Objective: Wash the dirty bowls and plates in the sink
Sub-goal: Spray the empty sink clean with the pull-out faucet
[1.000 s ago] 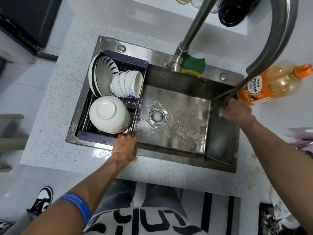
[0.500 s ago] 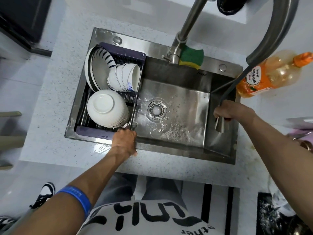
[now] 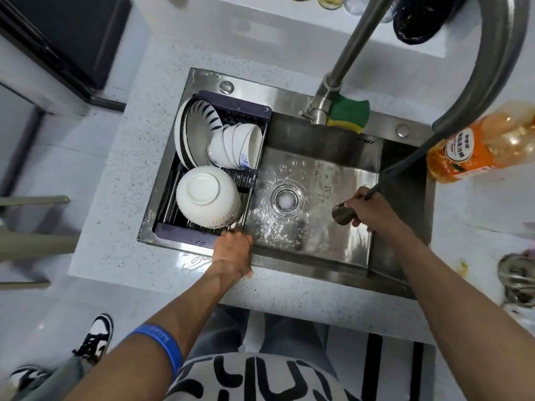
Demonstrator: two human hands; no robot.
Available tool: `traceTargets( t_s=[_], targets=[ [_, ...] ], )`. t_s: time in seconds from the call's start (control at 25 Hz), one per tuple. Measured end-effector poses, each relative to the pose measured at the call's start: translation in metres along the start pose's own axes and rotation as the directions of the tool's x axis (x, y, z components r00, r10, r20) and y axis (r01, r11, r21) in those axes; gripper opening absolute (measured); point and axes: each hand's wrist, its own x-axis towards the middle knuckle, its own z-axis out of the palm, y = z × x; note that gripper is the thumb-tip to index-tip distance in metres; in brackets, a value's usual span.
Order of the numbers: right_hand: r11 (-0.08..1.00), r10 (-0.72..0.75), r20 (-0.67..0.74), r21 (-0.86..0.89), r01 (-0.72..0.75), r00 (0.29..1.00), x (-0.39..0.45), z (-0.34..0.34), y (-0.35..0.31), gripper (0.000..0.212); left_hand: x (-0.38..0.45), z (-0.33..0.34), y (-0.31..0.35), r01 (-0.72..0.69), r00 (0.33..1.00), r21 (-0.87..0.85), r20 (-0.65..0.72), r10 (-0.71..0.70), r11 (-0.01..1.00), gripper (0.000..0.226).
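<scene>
Occupying the left part of the sink [image 3: 373,264], a dark rack [image 3: 246,111] is set with its near rail touching the front rim. The rest of the basin is wet steel around the drain [image 3: 286,199], with a deeper strip along the right wall.

Bowls and plates: all are held in the rack. Plates [image 3: 188,137], white with blue stripes, are stood on edge at the far left. Small bowls [image 3: 237,146], white, are nested on their sides just beside the plates. A large bowl [image 3: 207,196], white and ribbed, is turned upside down nearer the front. No dirt can be made out on any of them.

Left hand [image 3: 233,253]: laid over the front rim at the rack's near corner, fingers curled onto the rail.

Right hand [image 3: 367,211]: clenched around the spray head [image 3: 343,215], which is pointed toward the drain; its hose [image 3: 405,162] is run up to the spout [image 3: 492,68].

A sponge [image 3: 348,112], green over yellow, is lodged beside the tap base on the back ledge. An orange bottle [image 3: 474,149] is laid on the counter [image 3: 121,180] past the right rim.
</scene>
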Motion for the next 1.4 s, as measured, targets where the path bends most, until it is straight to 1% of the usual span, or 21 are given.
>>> traceTargets(
  t_s=[0.08, 0.16, 0.2, 0.24, 0.32, 0.4, 0.48, 0.56, 0.64, 0.68, 0.72, 0.76, 0.8, 0.84, 0.88, 0.96, 1.04, 1.16, 1.28, 1.36, 1.4],
  targets=[
    [0.999, -0.018, 0.070, 0.050, 0.015, 0.997, -0.006, 0.013, -0.007, 0.010, 0.002, 0.000, 0.000, -0.001, 1.000, 0.002, 0.013, 0.001, 1.000, 0.063],
    [0.989, -0.080, 0.147, 0.135, 0.061, 0.986, -0.013, 0.031, -0.023, 0.007, 0.002, 0.000, 0.001, 0.009, 1.000, 0.001, 0.013, -0.009, 1.000, 0.063],
    [0.983, -0.101, 0.154, 0.169, 0.075, 0.983, -0.014, 0.037, -0.028, 0.003, 0.002, 0.000, 0.000, 0.011, 1.000, 0.003, 0.009, -0.011, 1.000, 0.062],
    [0.974, -0.110, 0.129, 0.210, 0.081, 0.986, -0.015, 0.041, -0.028, 0.004, 0.001, 0.000, 0.000, 0.009, 1.000, 0.003, 0.005, -0.009, 1.000, 0.062],
    [0.953, -0.086, 0.008, 0.291, 0.080, 0.996, -0.013, 0.040, -0.019, 0.016, 0.000, 0.001, 0.000, 0.008, 1.000, 0.003, -0.001, -0.008, 1.000, 0.060],
    [0.946, -0.052, -0.078, 0.316, 0.074, 0.996, -0.018, 0.036, -0.010, 0.020, -0.001, -0.002, 0.000, 0.003, 1.000, 0.015, -0.006, -0.003, 1.000, 0.057],
    [0.947, -0.083, -0.072, 0.305, 0.101, 0.994, -0.030, 0.046, -0.019, 0.022, -0.001, -0.006, 0.000, -0.014, 1.000, 0.020, -0.007, 0.014, 1.000, 0.057],
    [0.938, -0.140, -0.020, 0.317, 0.139, 0.990, -0.045, 0.071, -0.043, 0.025, -0.003, -0.008, 0.000, -0.015, 1.000, 0.024, 0.002, 0.015, 1.000, 0.056],
    [0.920, -0.161, -0.078, 0.350, 0.178, 0.984, -0.057, 0.102, -0.060, 0.028, -0.005, -0.004, 0.000, -0.015, 1.000, 0.004, 0.000, 0.015, 1.000, 0.053],
    [0.877, -0.120, -0.143, 0.449, 0.172, 0.982, -0.062, 0.112, -0.063, 0.028, -0.007, 0.000, -0.001, -0.014, 1.000, -0.012, -0.013, 0.014, 1.000, 0.052],
    [0.782, -0.040, -0.180, 0.607, 0.142, 0.983, -0.064, 0.117, -0.062, 0.026, -0.009, 0.004, -0.001, -0.011, 0.999, -0.025, -0.033, 0.010, 1.000, 0.051],
    [0.653, 0.048, -0.177, 0.751, 0.103, 0.983, -0.067, 0.117, -0.058, 0.023, -0.012, 0.006, -0.002, -0.012, 0.999, -0.041, -0.045, 0.010, 0.999, 0.052],
    [0.553, 0.108, -0.182, 0.828, 0.093, 0.977, -0.068, 0.114, -0.053, 0.021, -0.015, 0.008, -0.003, -0.020, 0.998, -0.059, -0.056, 0.017, 0.998, 0.053],
    [0.536, 0.124, -0.213, 0.837, 0.116, 0.969, -0.068, 0.107, -0.048, 0.021, -0.017, 0.008, -0.004, -0.031, 0.997, -0.072, -0.066, 0.027, 0.997, 0.054],
    [0.598, 0.087, -0.272, 0.784, 0.168, 0.958, -0.069, 0.099, -0.044, 0.022, -0.019, 0.009, -0.004, -0.041, 0.996, -0.076, -0.077, 0.035, 0.996, 0.055],
    [0.741, -0.078, -0.335, 0.610, 0.279, 0.939, -0.073, 0.081, -0.047, 0.020, -0.021, 0.006, -0.005, -0.041, 0.997, -0.078, -0.076, 0.035, 0.996, 0.056],
    [0.807, -0.225, -0.387, 0.440, 0.393, 0.894, -0.080, 0.060, -0.064, 0.016, -0.022, 0.004, -0.004, -0.044, 0.997, -0.083, -0.070, 0.039, 0.996, 0.057],
    [0.807, -0.370, -0.493, 0.249, 0.535, 0.787, -0.094, 0.034, -0.094, 0.019, -0.023, 0.003, -0.004, -0.053, 0.997, -0.097, -0.060, 0.048, 0.994, 0.058],
    [0.790, -0.410, -0.602, 0.142, 0.597, 0.685, -0.103, 0.013, -0.111, 0.021, -0.024, 0.002, -0.005, -0.061, 0.997, -0.110, -0.064, 0.054, 0.992, 0.058],
    [0.753, -0.393, -0.640, 0.188, 0.631, 0.660, -0.105, -0.001, -0.115, 0.027, -0.023, 0.004, -0.006, -0.064, 0.996, -0.132, -0.069, 0.055, 0.989, 0.057],
    [0.713, -0.389, -0.616, 0.270, 0.647, 0.685, -0.105, -0.006, -0.114, 0.028, -0.024, 0.005, -0.006, -0.060, 0.996, -0.134, -0.074, 0.051, 0.989, 0.057]
  ],
)
